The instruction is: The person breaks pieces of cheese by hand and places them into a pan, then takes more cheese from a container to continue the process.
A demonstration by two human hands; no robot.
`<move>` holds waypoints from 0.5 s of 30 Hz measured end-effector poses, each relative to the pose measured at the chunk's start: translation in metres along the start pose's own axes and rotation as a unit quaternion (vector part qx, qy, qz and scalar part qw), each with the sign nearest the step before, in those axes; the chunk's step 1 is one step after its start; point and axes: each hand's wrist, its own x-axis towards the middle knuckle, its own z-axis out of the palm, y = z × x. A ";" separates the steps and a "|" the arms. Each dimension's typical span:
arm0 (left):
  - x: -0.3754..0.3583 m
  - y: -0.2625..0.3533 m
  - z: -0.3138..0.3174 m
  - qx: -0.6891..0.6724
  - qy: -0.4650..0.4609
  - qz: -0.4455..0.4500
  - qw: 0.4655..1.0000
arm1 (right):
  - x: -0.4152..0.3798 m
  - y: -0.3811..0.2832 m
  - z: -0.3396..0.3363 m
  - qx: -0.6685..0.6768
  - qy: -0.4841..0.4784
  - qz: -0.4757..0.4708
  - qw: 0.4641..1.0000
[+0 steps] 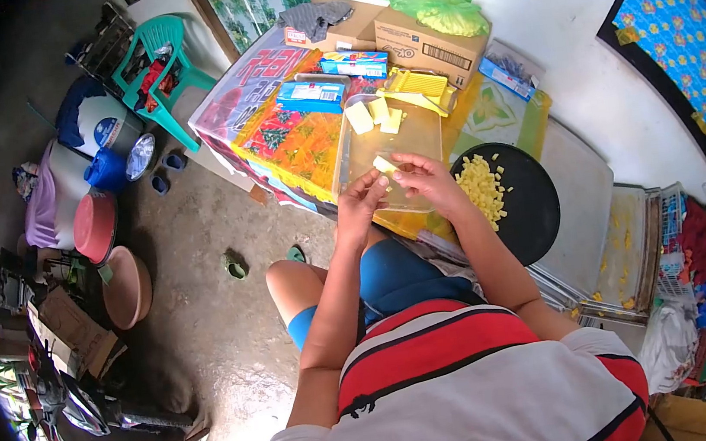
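Both hands hold a pale yellow piece of what looks like cheese, raised over a clear plastic tray. My left hand grips its near left side with bent fingers. My right hand pinches it from the right. Several larger pale yellow blocks lie at the far end of the tray. On the right, a round black pan carries a heap of small yellow cubes, close to my right forearm. The fingers partly hide the held piece.
Blue boxes, a yellow plastic rack and cardboard cartons stand behind the tray on the cloth-covered table. Metal trays sit to the right. A green chair and basins are at left.
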 end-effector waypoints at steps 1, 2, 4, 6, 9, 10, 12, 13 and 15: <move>0.000 0.003 0.002 -0.012 -0.003 0.011 1.000 | -0.001 -0.002 0.004 0.012 -0.008 -0.007 1.000; -0.001 0.006 0.003 -0.016 -0.001 0.019 1.000 | -0.001 -0.004 0.007 0.024 -0.017 -0.014 0.999; -0.002 0.011 0.004 -0.024 0.001 0.034 0.999 | -0.003 -0.010 0.011 0.019 -0.033 -0.018 0.999; -0.003 0.016 0.003 -0.036 -0.001 0.036 0.999 | -0.005 -0.016 0.014 0.010 -0.043 -0.017 0.999; -0.005 0.022 0.002 -0.044 -0.011 0.039 0.998 | -0.007 -0.021 0.017 -0.011 -0.037 -0.026 0.999; -0.006 0.024 0.002 -0.045 -0.016 0.040 0.998 | -0.007 -0.022 0.018 -0.019 -0.027 -0.045 0.998; -0.010 0.030 0.008 -0.049 -0.025 0.040 0.998 | -0.006 -0.021 0.018 -0.020 -0.021 -0.069 0.997; -0.011 0.032 0.009 -0.051 -0.030 0.041 0.997 | -0.006 -0.021 0.017 -0.013 -0.027 -0.076 0.997; -0.010 0.031 0.009 -0.049 -0.034 0.036 0.998 | -0.006 -0.022 0.017 -0.011 -0.027 -0.077 0.997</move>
